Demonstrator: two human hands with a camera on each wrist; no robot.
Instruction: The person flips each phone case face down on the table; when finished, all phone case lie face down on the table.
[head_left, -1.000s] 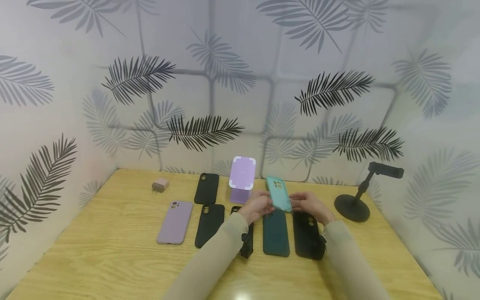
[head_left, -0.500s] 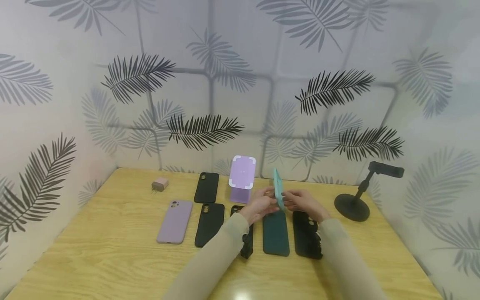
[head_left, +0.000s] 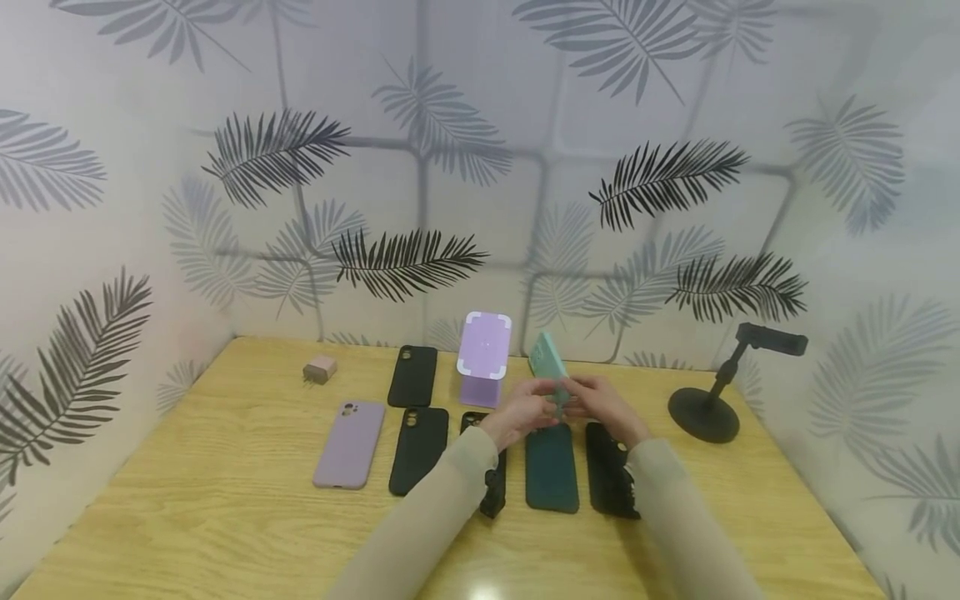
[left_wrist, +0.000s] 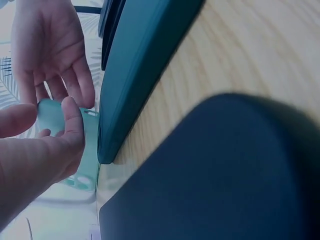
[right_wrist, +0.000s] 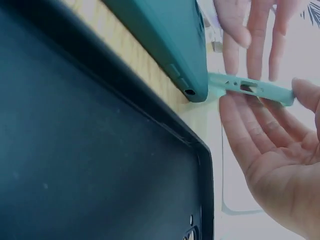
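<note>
Over the back of the desk, a mint-green phone case (head_left: pixel 547 358) stands tilted on edge between both hands. The right hand (head_left: pixel 602 406) holds its near end; in the right wrist view the thumb sits at one side and the fingers lie against the other. Opposite it, the left hand (head_left: pixel 523 412) has its fingers against the case, and they look fairly straight in the right wrist view, the thumb apart. Beneath the hands lies a dark teal phone case (head_left: pixel 551 477). A black phone case (head_left: pixel 609 479) is under the right wrist, another black case (head_left: pixel 471 418) partly hidden under the left.
Left of the hands lie a lilac phone case (head_left: pixel 349 446) and two black cases, one nearer (head_left: pixel 418 450) and one farther (head_left: pixel 412 377). A pink charger plug (head_left: pixel 321 368) is at back left. A purple phone stand (head_left: pixel 484 350) and a black stand (head_left: pixel 708 412) rise toward the back.
The mint case has turned from showing its back with camera holes, through edge-on, to a slanted side view. The right hand has shifted left, nearer the left hand.
</note>
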